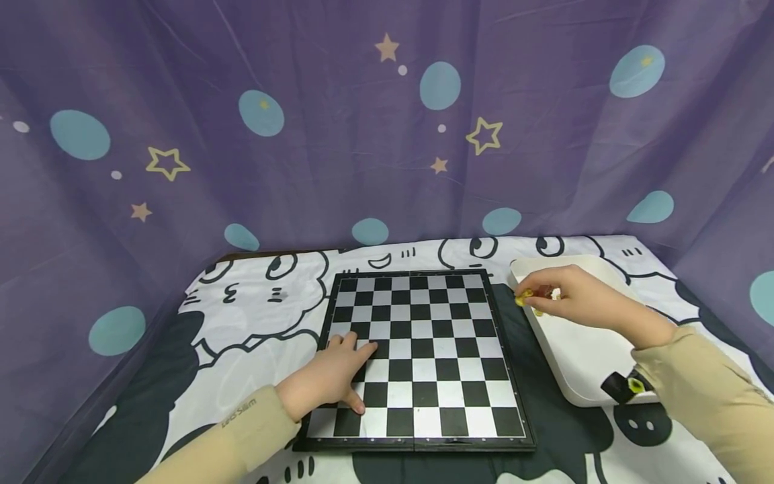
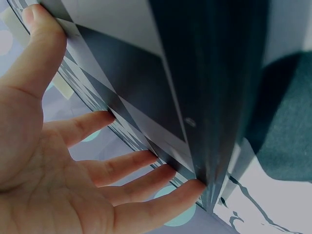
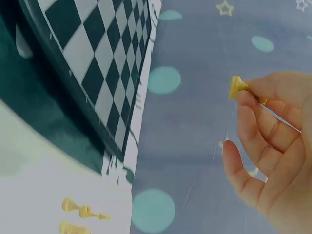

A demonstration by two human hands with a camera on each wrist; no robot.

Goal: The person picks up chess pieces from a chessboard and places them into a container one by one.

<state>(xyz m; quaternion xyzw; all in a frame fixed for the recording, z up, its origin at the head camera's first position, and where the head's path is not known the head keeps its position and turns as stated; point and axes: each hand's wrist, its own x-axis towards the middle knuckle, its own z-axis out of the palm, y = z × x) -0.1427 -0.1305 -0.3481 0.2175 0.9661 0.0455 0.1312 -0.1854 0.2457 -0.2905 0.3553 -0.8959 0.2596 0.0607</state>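
Observation:
A black-and-white chessboard (image 1: 429,370) lies flat on the patterned cloth. My left hand (image 1: 326,378) touches its left part with spread, fairly straight fingers, and holds nothing. In the left wrist view, fingertips (image 2: 195,187) meet the board's surface. Over the far left corner of a white tray (image 1: 595,363), my right hand (image 1: 577,302) pinches a yellow chess piece (image 3: 236,88) between thumb and fingers. The base of that piece sticks out past the fingertips; the rest is mostly covered. Other yellow chess pieces (image 3: 84,211) lie in the tray, largely hidden by my hand in the head view.
The tray stands right of the board, a strip of dark cloth (image 1: 532,376) between them. A cartoon-print cloth (image 1: 260,302) covers the table. Behind it hangs a purple curtain (image 1: 338,168) with stars and blue ovals. A small black device (image 1: 619,388) sits at my right wrist.

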